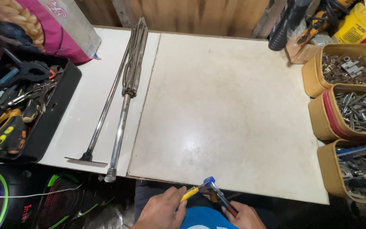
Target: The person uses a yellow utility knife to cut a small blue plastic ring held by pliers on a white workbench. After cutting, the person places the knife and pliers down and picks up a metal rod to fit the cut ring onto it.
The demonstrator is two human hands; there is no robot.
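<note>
The left hand [162, 210] pinches the yellow-handled tool [190, 194]; the right hand [244, 217] grips a dark-handled tool [224, 200], their blue-tipped ends meeting.

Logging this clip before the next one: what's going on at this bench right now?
A person sits at a white worktable, both hands at its near edge. The left hand grips the yellow handle of a pair of pliers; the right hand holds a thin dark tool against their jaws. Long metal rods lie on the left. A black tray of hand tools sits far left, and tan bins of metal hardware line the right.
</note>
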